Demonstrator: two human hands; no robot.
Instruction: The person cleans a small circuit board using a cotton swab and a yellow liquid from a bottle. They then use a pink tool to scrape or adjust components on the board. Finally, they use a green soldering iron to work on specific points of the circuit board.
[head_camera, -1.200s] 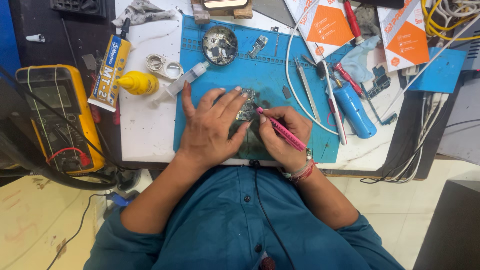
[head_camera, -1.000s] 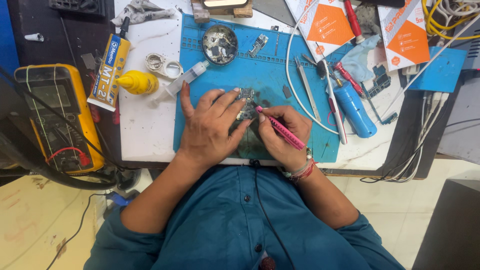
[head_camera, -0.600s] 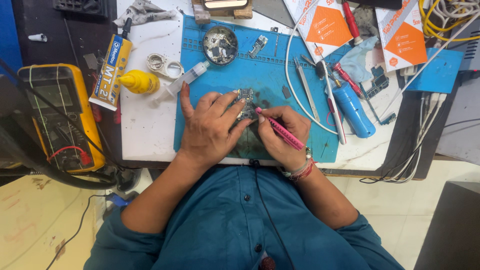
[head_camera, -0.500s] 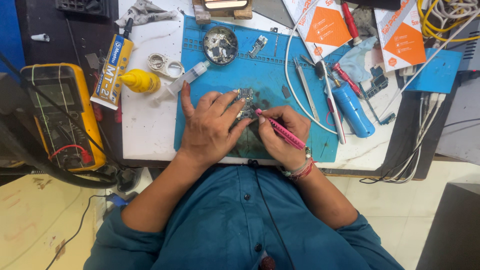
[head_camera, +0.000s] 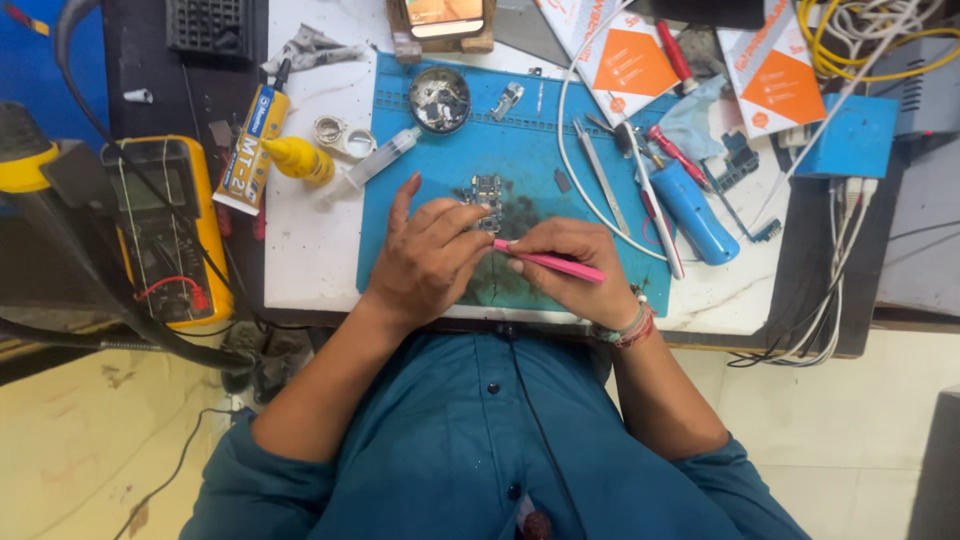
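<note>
A: Since the earlier frame, what has changed?

B: Little. Both hands have held their station on the blue work mat. The pink tweezers have dropped slightly, and the small circuit board now shows more clearly beyond the fingertips.

A: Location of the board?

B: Flat on the mat, near its centre, just beyond the left hand and below the round metal dish of loose parts.

A: Hand pose?

B: Left hand: palm down, wrist at the table edge, index finger extended forward and apart, remaining fingers curled toward the board; their tips touch or nearly touch its near edge, and contact cannot be confirmed. Right hand: fingers pressed together, pinching the tweezers like a pen, tip pointing left toward the left-hand fingers. Whether the tip carries a part cannot be determined.

A: Risks?

B: In my judgement, three. Light left-hand restraint may let the board slide under tweezer pressure. Excess pinch force may eject a small component onto the cluttered mat. The white cable and blue cylindrical tool lie near the right wrist; a wide withdrawal could snag or roll them.
</note>
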